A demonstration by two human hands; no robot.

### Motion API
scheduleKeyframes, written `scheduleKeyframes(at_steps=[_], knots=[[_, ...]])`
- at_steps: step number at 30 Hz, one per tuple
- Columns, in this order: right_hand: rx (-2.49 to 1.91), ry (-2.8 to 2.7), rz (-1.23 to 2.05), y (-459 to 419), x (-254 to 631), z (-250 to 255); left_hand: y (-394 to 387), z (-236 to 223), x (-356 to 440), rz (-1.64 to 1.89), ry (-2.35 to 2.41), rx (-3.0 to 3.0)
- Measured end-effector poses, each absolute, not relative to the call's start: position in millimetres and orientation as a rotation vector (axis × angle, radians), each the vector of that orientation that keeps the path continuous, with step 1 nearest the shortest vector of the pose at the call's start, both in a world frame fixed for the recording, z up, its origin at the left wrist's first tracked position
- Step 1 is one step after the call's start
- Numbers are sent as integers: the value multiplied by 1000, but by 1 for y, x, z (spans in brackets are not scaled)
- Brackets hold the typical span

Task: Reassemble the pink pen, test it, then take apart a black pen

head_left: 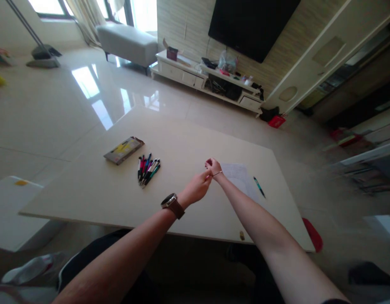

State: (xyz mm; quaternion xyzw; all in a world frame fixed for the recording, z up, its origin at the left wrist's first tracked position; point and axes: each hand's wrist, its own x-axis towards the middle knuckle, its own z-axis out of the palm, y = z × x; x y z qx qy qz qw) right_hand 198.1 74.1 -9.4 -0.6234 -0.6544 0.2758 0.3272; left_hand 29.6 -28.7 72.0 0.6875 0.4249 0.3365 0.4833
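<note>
My left hand (198,187), with a brown-strapped watch (173,204) on its wrist, reaches across to my right wrist. Its thumb and fingers are closed at a thin bracelet (217,173) there and seem to pinch it. My right hand (213,164) is held above the table with its fingers loosely curled in, and I see nothing in them. Beneath my right forearm lies a printed sheet of paper (237,175), partly hidden. A green and black pen (259,187) rests to the right of the sheet. Left of my hands, several click pens (147,169) lie in a pile.
A grey and yellow pen packet (124,150) lies at the left of the white table (188,143). Past it stand a grey bench (128,42) and a low white TV cabinet (179,71) with clutter. A red stool edge (313,236) shows by the table's right corner.
</note>
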Motion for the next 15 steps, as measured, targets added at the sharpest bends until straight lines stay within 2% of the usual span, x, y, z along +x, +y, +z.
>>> scheduleKeyframes(at_steps=[8, 15], knots=[[-1463, -1558, 865, -26, 254, 81, -45, 65, 37, 749, 1037, 1810], [-1345, -1346, 1105, -76, 247, 107, -72, 70, 42, 780, 937, 1803]])
